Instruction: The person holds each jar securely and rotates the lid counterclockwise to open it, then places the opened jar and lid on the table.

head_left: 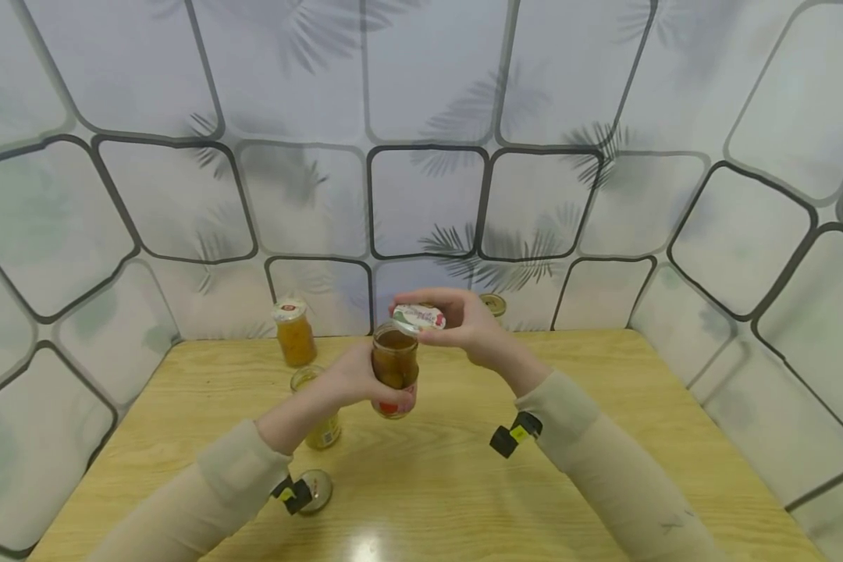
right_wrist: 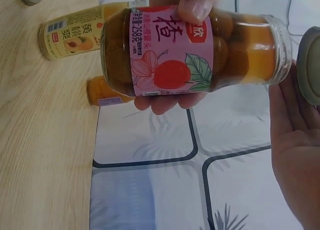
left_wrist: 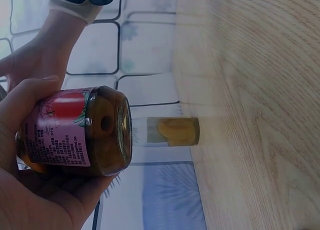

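My left hand [head_left: 357, 376] grips a glass jar [head_left: 396, 361] of brown fruit with a pink label, held up above the table. In the right wrist view the jar [right_wrist: 172, 52] shows its uncovered rim. My right hand [head_left: 474, 328] pinches a white printed lid [head_left: 419, 318] by its edges, just above the mouth and slightly tilted; in the right wrist view a gap shows between the lid [right_wrist: 311, 65] and the rim. The left wrist view shows the left fingers wrapped round the jar [left_wrist: 75, 130], with its base toward the camera.
An orange jar with a white lid [head_left: 295, 336] stands at the back left of the table [head_left: 464, 468]. Nearer is a yellow-labelled jar [head_left: 325, 432], with a loose lid [head_left: 315, 490] in front. Another jar [head_left: 494, 304] is partly hidden behind my right hand.
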`<control>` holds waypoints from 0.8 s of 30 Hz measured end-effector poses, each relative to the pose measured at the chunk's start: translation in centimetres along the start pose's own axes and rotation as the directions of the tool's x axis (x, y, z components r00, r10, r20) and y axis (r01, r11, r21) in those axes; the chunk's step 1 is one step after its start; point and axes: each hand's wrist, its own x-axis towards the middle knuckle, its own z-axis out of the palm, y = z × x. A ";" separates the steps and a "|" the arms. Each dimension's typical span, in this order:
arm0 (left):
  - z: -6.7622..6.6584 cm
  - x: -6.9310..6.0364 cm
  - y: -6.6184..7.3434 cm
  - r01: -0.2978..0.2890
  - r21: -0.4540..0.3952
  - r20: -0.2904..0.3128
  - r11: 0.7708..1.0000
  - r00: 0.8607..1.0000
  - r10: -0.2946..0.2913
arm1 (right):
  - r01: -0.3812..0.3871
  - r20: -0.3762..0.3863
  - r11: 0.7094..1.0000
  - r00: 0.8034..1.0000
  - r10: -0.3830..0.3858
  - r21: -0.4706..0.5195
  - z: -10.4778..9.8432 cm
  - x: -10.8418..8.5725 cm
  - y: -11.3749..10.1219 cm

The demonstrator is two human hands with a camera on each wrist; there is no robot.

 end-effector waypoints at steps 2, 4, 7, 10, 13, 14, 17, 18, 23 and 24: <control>0.0 0.1 -0.1 0.020 0.012 -0.019 1.000 1.000 -0.020 | 0.016 0.010 1.000 1.000 -0.016 0.007 0.0 -0.4 -0.3; 0.0 0.2 -0.2 0.027 0.028 -0.038 0.999 0.999 -0.026 | 0.025 0.024 1.000 0.999 -0.025 0.015 0.1 -0.8 -0.5; 0.1 0.3 -0.3 0.031 0.040 -0.066 0.999 0.997 -0.028 | 0.023 0.038 1.000 0.999 -0.024 0.011 0.2 -1.3 -0.8; 0.1 0.4 -0.3 0.041 0.060 -0.095 0.997 0.995 -0.035 | 0.006 0.039 1.000 0.999 -0.006 -0.022 0.2 -2.0 -0.9; 0.3 0.4 -0.4 0.042 0.081 -0.117 0.996 0.993 -0.032 | -0.001 0.043 0.999 0.999 0.003 -0.054 0.3 -2.6 -1.0; 0.3 0.5 -0.5 0.040 0.085 -0.121 0.996 0.992 -0.030 | 0.002 0.049 0.998 0.999 0.001 -0.059 0.4 -2.9 -1.1; 0.6 0.6 -0.7 0.026 0.086 -0.128 0.996 0.992 -0.015 | 0.023 0.074 0.998 0.997 -0.019 -0.054 0.6 -3.5 -1.2; 0.6 0.6 -0.7 0.023 0.076 -0.129 0.997 0.992 -0.013 | 0.028 0.086 0.998 0.996 -0.024 -0.048 0.7 -3.6 -1.2; 1.1 0.9 -1.0 0.035 0.060 -0.142 0.998 0.990 -0.026 | 0.032 0.151 0.998 0.988 -0.023 -0.054 1.1 -4.3 -0.9; 1.1 1.0 -1.0 0.045 0.055 -0.147 0.997 0.988 -0.037 | 0.033 0.161 0.998 0.987 -0.022 -0.060 1.2 -4.4 -0.8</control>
